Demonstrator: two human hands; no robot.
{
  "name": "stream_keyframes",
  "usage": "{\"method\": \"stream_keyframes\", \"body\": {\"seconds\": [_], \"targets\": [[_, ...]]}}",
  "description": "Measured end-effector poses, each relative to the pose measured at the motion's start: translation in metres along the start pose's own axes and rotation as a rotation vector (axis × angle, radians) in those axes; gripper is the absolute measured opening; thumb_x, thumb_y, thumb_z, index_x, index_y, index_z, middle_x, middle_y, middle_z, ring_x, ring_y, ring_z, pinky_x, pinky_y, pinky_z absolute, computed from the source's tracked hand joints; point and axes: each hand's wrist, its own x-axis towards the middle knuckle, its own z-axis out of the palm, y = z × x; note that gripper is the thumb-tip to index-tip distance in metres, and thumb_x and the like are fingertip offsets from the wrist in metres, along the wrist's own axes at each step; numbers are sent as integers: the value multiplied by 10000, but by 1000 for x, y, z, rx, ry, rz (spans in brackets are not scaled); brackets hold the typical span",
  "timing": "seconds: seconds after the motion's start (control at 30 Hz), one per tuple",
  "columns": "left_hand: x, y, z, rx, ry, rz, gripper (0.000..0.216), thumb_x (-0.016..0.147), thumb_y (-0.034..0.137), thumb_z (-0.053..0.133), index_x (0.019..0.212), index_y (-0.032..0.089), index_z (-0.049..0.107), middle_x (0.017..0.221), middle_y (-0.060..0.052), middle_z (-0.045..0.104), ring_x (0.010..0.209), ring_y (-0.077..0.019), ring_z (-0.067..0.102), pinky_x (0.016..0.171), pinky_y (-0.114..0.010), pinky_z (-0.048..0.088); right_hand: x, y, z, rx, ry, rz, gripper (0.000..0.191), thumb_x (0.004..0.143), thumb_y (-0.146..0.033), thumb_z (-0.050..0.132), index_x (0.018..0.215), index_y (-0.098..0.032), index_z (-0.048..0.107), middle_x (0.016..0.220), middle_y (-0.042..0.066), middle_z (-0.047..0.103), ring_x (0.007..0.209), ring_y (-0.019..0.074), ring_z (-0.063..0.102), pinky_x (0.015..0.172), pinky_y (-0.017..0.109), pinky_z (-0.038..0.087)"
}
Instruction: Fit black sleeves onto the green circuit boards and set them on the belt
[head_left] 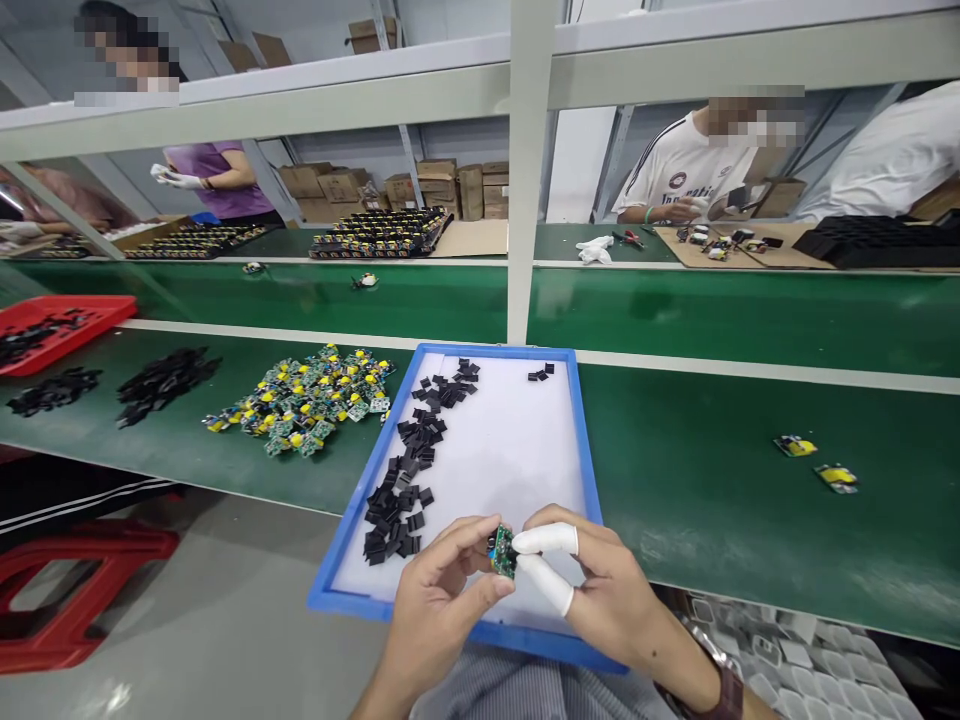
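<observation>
Over the near end of a blue-rimmed tray (pixel 589 480), my left hand (pixel 442 590) grips a small green circuit board (pixel 504 552) by its edges, between thumb and fingers. White finger cots cover the thumb and forefinger of my right hand (pixel 592 570), which are pinched together at the board's right side. A small dark piece shows between those fingertips, partly hidden; it looks like one of the black pieces. Many small black pieces (pixel 390 515) lie along the tray's left side, and a few black pieces (pixel 541 373) are at its far right corner.
Left of the tray are a heap of circuit boards (pixel 307 395), black part piles (pixel 165 380) and a red tray (pixel 67 320). Two boards (pixel 836 478) lie to the right. A post (pixel 521 180) rises behind the tray. Co-workers sit across the green conveyor (pixel 712 310).
</observation>
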Motion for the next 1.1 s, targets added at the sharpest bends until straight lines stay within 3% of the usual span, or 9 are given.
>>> {"method": "stream_keyframes", "body": {"seconds": [0.13, 0.33, 0.47, 0.57, 0.67, 0.8, 0.97, 1.1], "targets": [[-1, 2, 0, 35, -26, 14, 382, 748, 261, 862, 1126, 269, 806, 1033, -92, 747, 889, -230, 690, 791, -324, 599, 2, -10, -6, -22, -70, 10, 314, 933, -56, 598, 1153, -253, 705, 967, 52, 668, 826, 185, 647, 724, 299, 519], [-1, 1, 0, 79, -47, 24, 367, 769, 274, 845, 1134, 284, 804, 1046, -84, 751, 797, -191, 673, 721, -288, 591, 3, -15, -4, -76, -48, -1, 323, 916, -46, 595, 1147, -251, 693, 947, 50, 653, 805, 184, 627, 715, 308, 495], [-1, -4, 4, 75, -21, -5, 365, 766, 277, 849, 1128, 263, 802, 937, -62, 747, 750, -172, 660, 692, -267, 587, 3, -15, -4, -130, -93, 42, 291, 909, -52, 590, 1104, -236, 704, 940, 53, 642, 804, 187, 616, 712, 309, 492], [-3, -8, 5, -6, -3, -16, 345, 783, 253, 839, 1123, 251, 784, 918, -55, 761, 815, -188, 704, 742, -274, 607, 4, -14, -4, -93, -84, 122, 281, 899, -57, 601, 1084, -234, 715, 916, 41, 665, 790, 178, 627, 718, 297, 500], [-5, -12, 3, -68, -66, 12, 324, 793, 188, 827, 1105, 259, 771, 1036, -68, 762, 951, -226, 731, 845, -327, 622, 4, -10, -1, -10, -42, 205, 278, 870, -37, 612, 1039, -229, 722, 867, 15, 687, 757, 154, 625, 703, 264, 498], [-9, -17, 0, 50, -96, 168, 447, 830, 110, 777, 1220, 323, 726, 1320, -92, 671, 1102, -260, 708, 844, -340, 635, 3, -5, 2, 108, -1, 321, 192, 861, -74, 631, 966, -208, 721, 864, 17, 692, 765, 160, 646, 721, 274, 525], [-13, -11, 7, 380, -34, 443, 554, 840, 52, 756, 1324, 306, 669, 1233, -73, 689, 1099, -209, 692, 929, -305, 601, -1, 4, 2, 401, -19, 509, 61, 880, -171, 682, 924, -192, 718, 874, 33, 699, 796, 184, 686, 734, 296, 560], [-16, -8, 13, 435, -43, 504, 601, 862, 43, 730, 1401, 280, 607, 1204, -79, 657, 1059, -199, 680, 883, -301, 605, -6, 8, 0, 384, -17, 486, 52, 878, -166, 709, 915, -199, 724, 871, 27, 698, 806, 175, 679, 739, 276, 542]]}}
